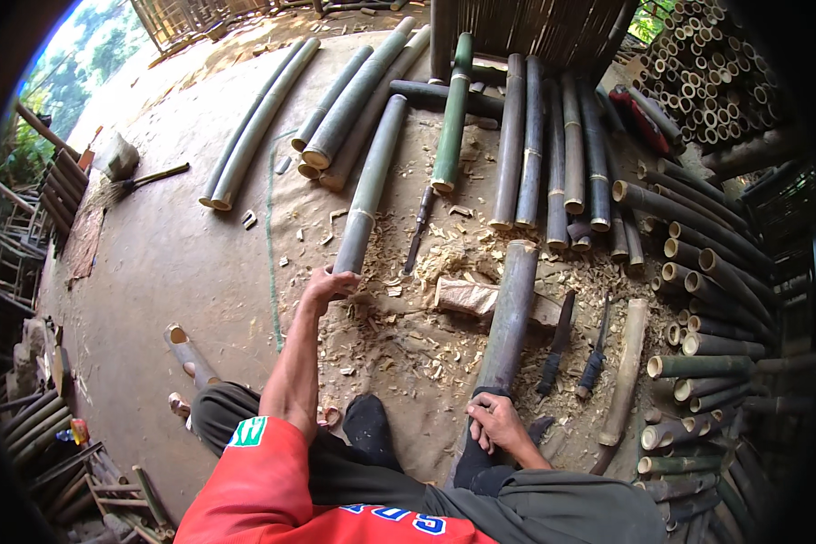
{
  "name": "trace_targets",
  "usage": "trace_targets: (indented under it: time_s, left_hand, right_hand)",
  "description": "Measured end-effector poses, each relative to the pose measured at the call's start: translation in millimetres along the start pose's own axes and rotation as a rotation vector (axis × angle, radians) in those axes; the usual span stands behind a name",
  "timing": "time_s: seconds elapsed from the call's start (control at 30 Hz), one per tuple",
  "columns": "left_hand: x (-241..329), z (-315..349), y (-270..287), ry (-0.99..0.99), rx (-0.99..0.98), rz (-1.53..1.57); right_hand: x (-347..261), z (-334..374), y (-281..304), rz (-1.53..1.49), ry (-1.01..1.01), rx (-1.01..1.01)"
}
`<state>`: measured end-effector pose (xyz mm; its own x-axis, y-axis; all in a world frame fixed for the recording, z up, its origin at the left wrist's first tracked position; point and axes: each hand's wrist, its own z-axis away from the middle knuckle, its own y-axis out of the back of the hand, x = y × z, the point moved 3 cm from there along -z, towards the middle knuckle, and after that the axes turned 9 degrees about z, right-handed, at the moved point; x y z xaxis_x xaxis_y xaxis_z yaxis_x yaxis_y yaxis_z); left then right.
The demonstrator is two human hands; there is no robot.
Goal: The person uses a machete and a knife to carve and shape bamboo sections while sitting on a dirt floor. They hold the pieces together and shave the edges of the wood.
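Note:
My left hand (pixel 332 286) is closed round the near end of a grey-green bamboo pole (pixel 372 186), which lies on the floor pointing away from me. Over my right leg hangs my right hand (pixel 492 422), its fingers loosely bent and holding nothing. Right beside it, a thick dark bamboo pole (pixel 513 317) runs from between my legs across a pale wooden block (pixel 467 297). To that pole's right lie two knives with dark wrapped handles, a broad-bladed knife (pixel 558 343) and a slimmer knife (pixel 596 349). A long narrow tool (pixel 418 231) with a dark blade rests farther off.
Wood shavings (pixel 435 349) litter the floor round my feet. A bright green bamboo pole (pixel 453 118) and several others lie ahead. Bamboo is piled along the right (pixel 716 344) and stacked at the far right (pixel 716 72). A short pale pole (pixel 624 372) lies near my right knee.

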<state>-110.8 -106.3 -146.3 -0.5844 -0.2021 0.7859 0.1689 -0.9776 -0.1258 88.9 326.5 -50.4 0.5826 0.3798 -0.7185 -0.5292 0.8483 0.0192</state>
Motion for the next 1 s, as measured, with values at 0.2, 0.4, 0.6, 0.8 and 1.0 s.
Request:
trace_targets:
  time_s: [0.2, 0.4, 0.6, 0.8, 1.0]
  left_hand:
    - [3, 30, -17, 0.062, -0.097, 0.121]
    - [-8, 9, -21, -0.141, 0.173, -0.285]
    - [-29, 1, 10, -0.292, 0.123, -0.215]
    - [-40, -20, 18, -0.205, 0.484, -0.946]
    - [-52, -36, 9, -0.175, 0.626, -1.092]
  right_hand:
    - [5, -3, 2, 0.008, 0.024, 0.008]
    - [0, -2, -2, -0.01, 0.009, 0.011]
    - [13, -3, 0, -0.006, 0.001, 0.025]
    - [17, -11, 1, 0.014, 0.017, -0.011]
    - [18, -7, -2, -0.026, 0.036, 0.033]
